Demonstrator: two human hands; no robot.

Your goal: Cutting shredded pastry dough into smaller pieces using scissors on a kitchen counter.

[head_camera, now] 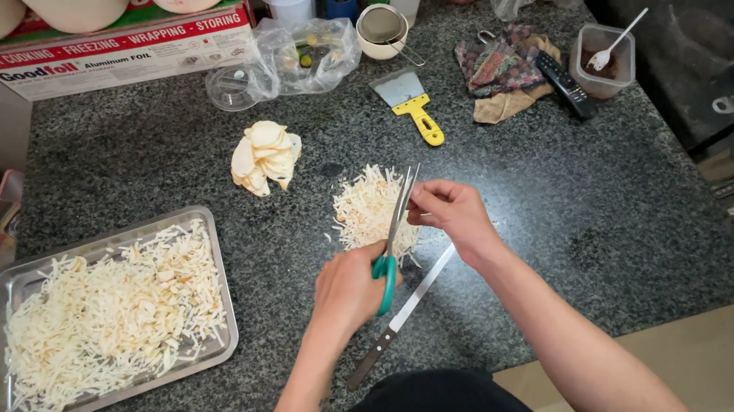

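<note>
My left hand [348, 288] grips green-handled scissors [395, 230], their blades pointing up over a small heap of pale cut strips [366, 211] on the dark granite counter [549, 205]. My right hand [451, 212] pinches something small at the blade tips; the piece itself is too small to make out. A long knife [401, 314] lies on the counter under and between my hands. A stack of pale round slices [265, 157] sits further back. At the left, a metal tray [119, 400] holds many of the same pale strips.
A yellow-handled scraper [412, 102], a cloth [503, 69], a black remote [565, 83], a plastic tub with a white spoon [603, 58], plastic bags [301, 54], a strainer cup [382, 30] and a foil box [110, 53] line the back. The counter edge runs along the right.
</note>
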